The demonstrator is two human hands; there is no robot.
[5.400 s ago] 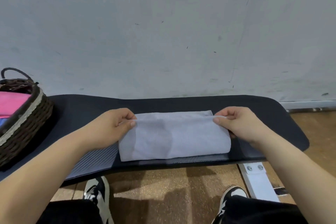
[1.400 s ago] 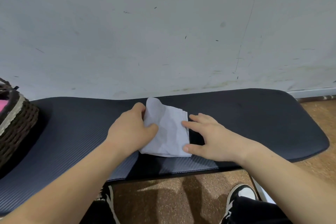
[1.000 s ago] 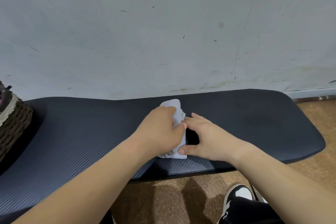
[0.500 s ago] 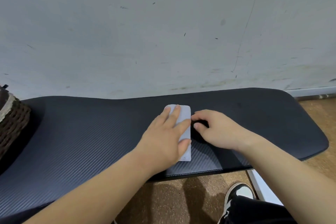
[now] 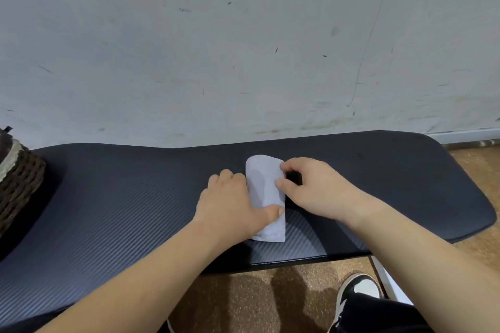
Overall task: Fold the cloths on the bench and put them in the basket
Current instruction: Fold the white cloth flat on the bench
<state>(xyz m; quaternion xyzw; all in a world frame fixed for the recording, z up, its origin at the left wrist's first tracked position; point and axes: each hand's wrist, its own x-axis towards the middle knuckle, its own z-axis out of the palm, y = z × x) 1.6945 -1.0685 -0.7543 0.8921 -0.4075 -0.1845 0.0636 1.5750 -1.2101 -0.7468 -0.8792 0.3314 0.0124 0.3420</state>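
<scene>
now a small white cloth lies folded into a narrow strip on the dark desk, near the front edge and about in the middle. the left hand sits on the cloth's left side, its thumb pressing down on the lower part and its fingers curled along the left edge, so its grip holds the cloth. the right hand touches the right edge, with its thumb and first finger tips on the cloth, a light pinch. the basket stands at the far left end of the desk, well apart from the cloth. a black and white shoe rests on the brown floor below.
</scene>
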